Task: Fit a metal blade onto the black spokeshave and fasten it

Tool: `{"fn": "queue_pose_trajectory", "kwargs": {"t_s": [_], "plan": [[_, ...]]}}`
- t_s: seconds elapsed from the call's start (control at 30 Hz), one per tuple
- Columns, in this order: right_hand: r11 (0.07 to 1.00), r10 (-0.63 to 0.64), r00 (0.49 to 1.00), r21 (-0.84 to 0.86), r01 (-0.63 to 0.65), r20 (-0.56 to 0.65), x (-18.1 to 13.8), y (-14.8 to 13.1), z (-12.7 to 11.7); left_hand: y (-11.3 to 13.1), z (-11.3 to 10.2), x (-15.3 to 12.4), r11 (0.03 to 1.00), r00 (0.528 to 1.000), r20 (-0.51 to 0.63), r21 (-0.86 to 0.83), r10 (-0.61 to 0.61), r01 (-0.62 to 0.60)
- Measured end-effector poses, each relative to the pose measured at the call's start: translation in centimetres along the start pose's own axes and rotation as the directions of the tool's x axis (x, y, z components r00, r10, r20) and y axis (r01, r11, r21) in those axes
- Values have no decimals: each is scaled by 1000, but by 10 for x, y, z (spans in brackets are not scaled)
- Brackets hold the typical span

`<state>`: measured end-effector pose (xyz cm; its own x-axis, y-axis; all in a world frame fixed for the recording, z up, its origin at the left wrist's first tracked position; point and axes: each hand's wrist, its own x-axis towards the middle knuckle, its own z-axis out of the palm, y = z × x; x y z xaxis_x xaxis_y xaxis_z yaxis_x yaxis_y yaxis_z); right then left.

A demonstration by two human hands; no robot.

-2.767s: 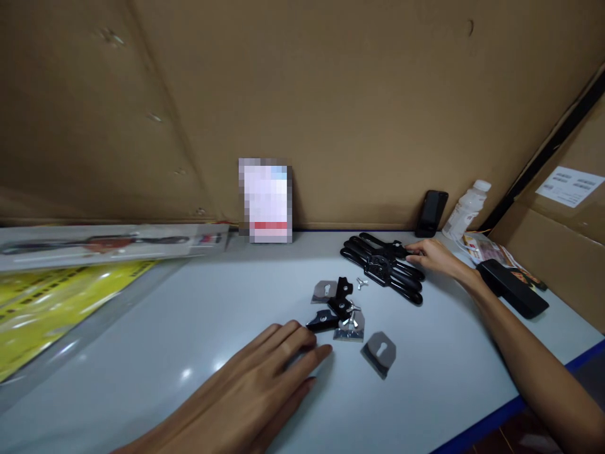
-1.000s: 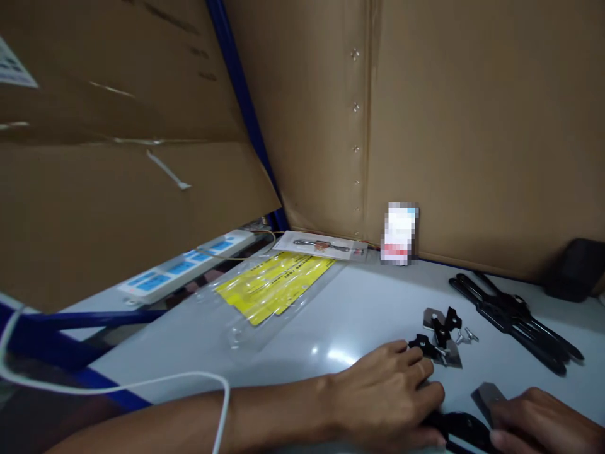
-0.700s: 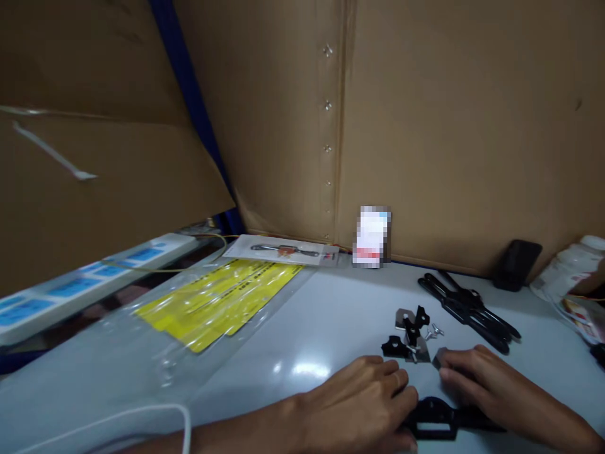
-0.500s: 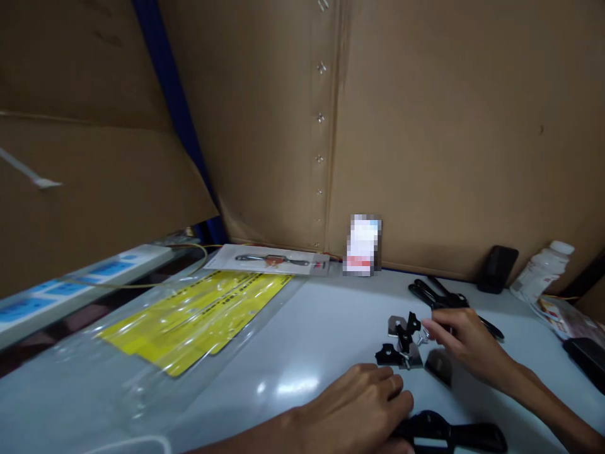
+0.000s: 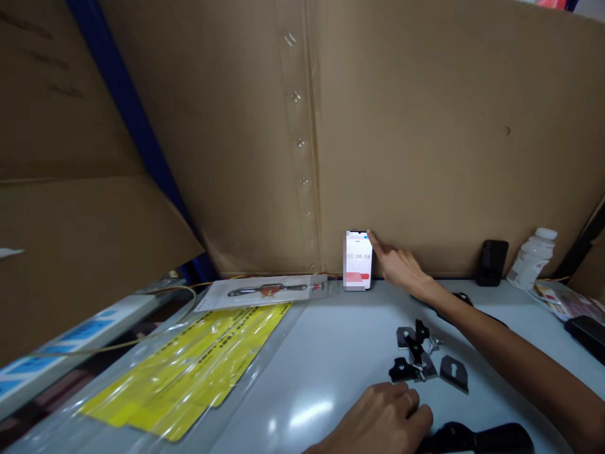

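My right hand point(image 5: 401, 268) reaches to the far side of the table point(image 5: 331, 340), index finger out straight, its tip touching the top right corner of the phone point(image 5: 358, 260), the other fingers loosely curled. The phone stands upright against the cardboard wall point(image 5: 401, 139), screen lit. My left hand point(image 5: 382, 419) rests at the near edge, fingers curled down and pressed together on the left end of a black handle point(image 5: 482, 437) lying flat at the bottom of the view.

Between my hands lies a small cluster of parts point(image 5: 418, 356): grey metal plates, black knobs and a wing screw, touching or overlapping one another. One plate point(image 5: 454, 373) with a keyhole slot sits just right of the cluster. My right forearm crosses over a pile of black handles point(image 5: 466, 301), mostly hidden.

To the left lie yellow packets point(image 5: 189, 372) in clear plastic and, beyond them, a carded tool point(image 5: 267, 291) by the wall. At far right stand a dark case point(image 5: 491, 262) and a white bottle point(image 5: 532, 258).
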<state>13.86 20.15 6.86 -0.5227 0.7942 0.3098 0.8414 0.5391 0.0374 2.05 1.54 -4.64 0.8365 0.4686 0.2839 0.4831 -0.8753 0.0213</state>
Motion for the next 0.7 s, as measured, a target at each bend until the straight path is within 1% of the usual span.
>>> {"fn": "queue_pose_trajectory", "kwargs": {"t_s": [0.17, 0.23, 0.3, 0.37, 0.53, 0.7], "plan": [[982, -54, 996, 179, 67, -77, -5, 2, 11, 0, 6, -1, 1000, 1000, -24, 3, 7, -6], [963, -22, 990, 263, 59, -141, 1, 3, 12, 1, 6, -1, 1000, 1000, -30, -2, 3, -3], [938, 38, 978, 344, 36, -205, 10, 4, 11, 1, 5, -1, 1000, 999, -32, -10, -1, 0], [908, 85, 967, 418, 24, -241, 21, 4, 13, 2, 4, -1, 1000, 1000, -29, -17, -3, 2], [837, 138, 956, 546, 27, -258, 34, 5, 25, 2, 3, 0, 1000, 1000, -19, -22, 2, -3], [796, 156, 953, 605, 34, -259, 37, 8, 37, 3, 4, 1, 1000, 1000, -23, -14, 7, -7]]}}
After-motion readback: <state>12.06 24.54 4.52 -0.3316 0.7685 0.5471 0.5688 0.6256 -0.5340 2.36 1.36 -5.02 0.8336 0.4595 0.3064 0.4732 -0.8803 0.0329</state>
